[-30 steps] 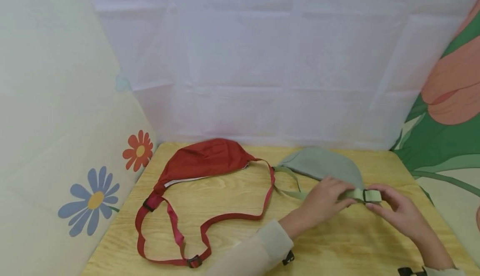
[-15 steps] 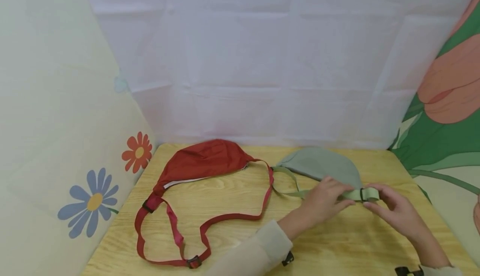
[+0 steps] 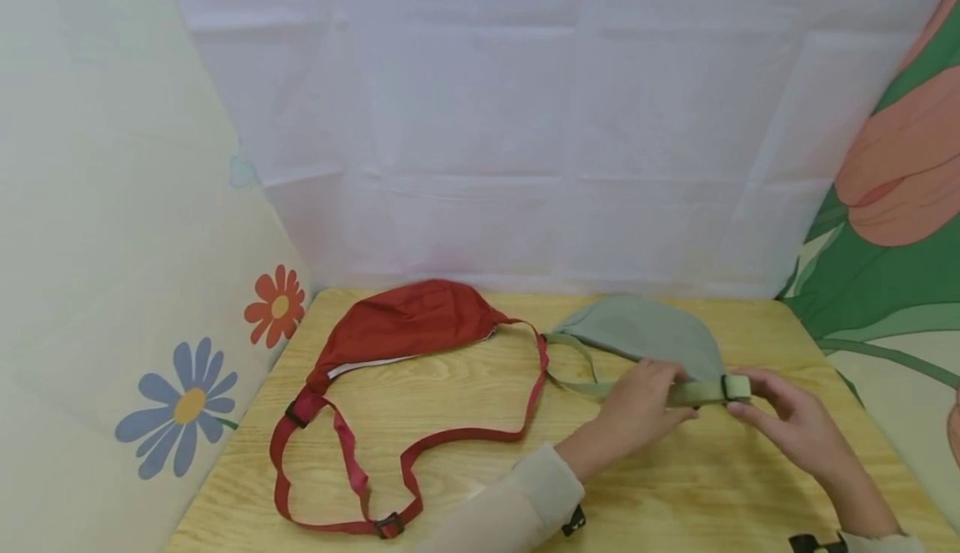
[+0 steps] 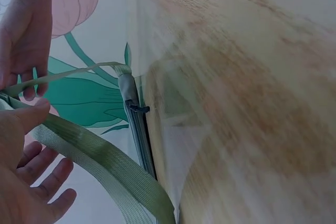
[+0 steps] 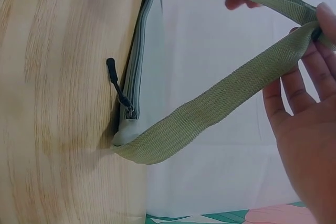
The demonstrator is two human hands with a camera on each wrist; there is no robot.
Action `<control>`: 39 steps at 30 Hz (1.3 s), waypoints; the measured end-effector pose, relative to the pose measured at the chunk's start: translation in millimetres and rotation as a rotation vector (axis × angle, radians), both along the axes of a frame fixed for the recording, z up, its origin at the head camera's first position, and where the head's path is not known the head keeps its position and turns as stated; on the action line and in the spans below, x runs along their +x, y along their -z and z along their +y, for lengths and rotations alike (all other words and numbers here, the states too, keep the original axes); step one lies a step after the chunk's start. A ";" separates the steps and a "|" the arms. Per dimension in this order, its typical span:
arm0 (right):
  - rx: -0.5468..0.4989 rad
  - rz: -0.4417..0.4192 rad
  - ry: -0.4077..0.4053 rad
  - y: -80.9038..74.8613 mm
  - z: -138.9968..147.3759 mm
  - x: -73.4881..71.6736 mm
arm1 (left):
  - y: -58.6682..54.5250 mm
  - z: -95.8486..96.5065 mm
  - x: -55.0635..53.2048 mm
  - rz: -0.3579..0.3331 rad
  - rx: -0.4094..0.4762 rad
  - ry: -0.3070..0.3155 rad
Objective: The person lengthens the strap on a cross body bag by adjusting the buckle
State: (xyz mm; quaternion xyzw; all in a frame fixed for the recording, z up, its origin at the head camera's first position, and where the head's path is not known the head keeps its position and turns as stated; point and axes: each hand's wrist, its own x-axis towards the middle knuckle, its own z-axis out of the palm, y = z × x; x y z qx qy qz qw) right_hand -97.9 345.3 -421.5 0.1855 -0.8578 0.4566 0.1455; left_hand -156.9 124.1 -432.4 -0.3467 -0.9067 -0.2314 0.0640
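Observation:
A grey-green waist bag (image 3: 645, 332) lies at the table's back right, its strap (image 3: 693, 392) lifted in front of it. My left hand (image 3: 637, 403) pinches this strap; in the left wrist view the thumb lies on the webbing and the other fingers are spread below. My right hand (image 3: 795, 419) pinches the strap's folded end beside a dark slide buckle (image 3: 727, 388). In the right wrist view, the webbing (image 5: 210, 98) runs from the zip end of the bag to my right hand (image 5: 310, 114). That view shows a black zip pull (image 5: 112, 72) hanging off.
A red waist bag (image 3: 420, 319) lies at the left, its strap (image 3: 465, 434) looped towards the table's front. A black buckle (image 3: 388, 525) sits on that loop. A white sheet (image 3: 465, 119) hangs behind the wooden table (image 3: 465, 486); flower-printed cloths flank both sides.
My left hand has slid slightly left along the green strap, away from the slide buckle, so more webbing shows between my hands. My right hand and the folded end have shifted slightly left.

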 end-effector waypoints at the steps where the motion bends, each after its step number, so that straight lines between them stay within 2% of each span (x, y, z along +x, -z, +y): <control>1: -0.005 0.007 -0.007 -0.1 -0.1 -0.1 | 1.4 0.0 -0.4 0.006 0.015 -0.009; 6: -0.012 -0.003 0.000 -0.6 0.7 1.4 | 3.2 -2.5 -1.8 0.068 0.065 -0.002; 10: -0.025 -0.002 -0.014 -0.4 2.0 1.8 | 1.1 -5.3 -2.7 0.157 0.123 0.075; 14: -0.037 0.018 -0.063 -0.4 0.4 -0.4 | -2.6 -5.3 -2.5 0.290 0.192 0.162; 17: -0.026 0.016 -0.074 -1.4 -1.6 -1.5 | -5.4 -4.0 -1.3 0.326 0.219 0.194; 19: -0.013 0.012 -0.066 -1.8 -2.4 -1.7 | -7.3 -3.4 0.0 0.309 0.226 0.204; 24: 0.002 0.017 -0.059 -0.4 -2.1 -2.4 | -9.8 -3.3 2.1 0.213 0.223 0.213; 30: 0.005 0.014 -0.054 0.3 -1.8 -2.9 | -8.6 -4.7 0.3 0.062 0.181 0.218; 33: 0.024 0.021 -0.020 -0.9 -2.4 -2.6 | -4.8 -5.0 -1.7 -0.018 0.120 0.180; 35: 0.032 0.023 -0.002 -1.6 -2.9 -2.3 | -1.0 -5.3 -2.7 -0.051 0.088 0.130; 37: 0.034 0.026 0.002 -2.0 -3.1 -2.2 | 2.8 -5.5 -3.7 -0.033 0.068 0.064; 39: 0.023 0.025 -0.004 -1.6 -2.9 -2.1 | 5.9 -6.6 -4.6 0.013 0.057 0.000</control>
